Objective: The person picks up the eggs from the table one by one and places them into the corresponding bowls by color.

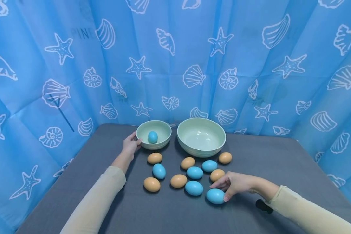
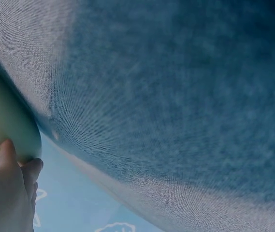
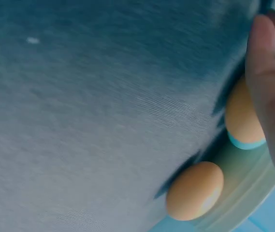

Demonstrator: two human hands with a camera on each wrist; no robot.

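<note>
At the back left, a small pale green bowl (image 1: 158, 147) holds one blue egg (image 1: 152, 137). My left hand (image 1: 131, 145) grips the bowl's left side, thumb near the rim; the left wrist view shows the fingers (image 2: 7, 154) against its wall. At the front right, my right hand (image 1: 235, 183) has its thumb and fingers around a blue egg (image 1: 215, 196) on the table. Another blue egg (image 1: 194, 188) lies just left of it, and an orange egg (image 1: 217, 175) lies behind the fingers. In the right wrist view the hand mostly hides the held egg.
A larger pale green bowl (image 1: 201, 152) stands to the right of the small one. Several orange and blue eggs lie scattered in front of both bowls on the grey table (image 1: 169, 214). A black object (image 1: 264, 206) sits beneath the right forearm. A blue shell-print curtain (image 1: 175, 65) hangs behind.
</note>
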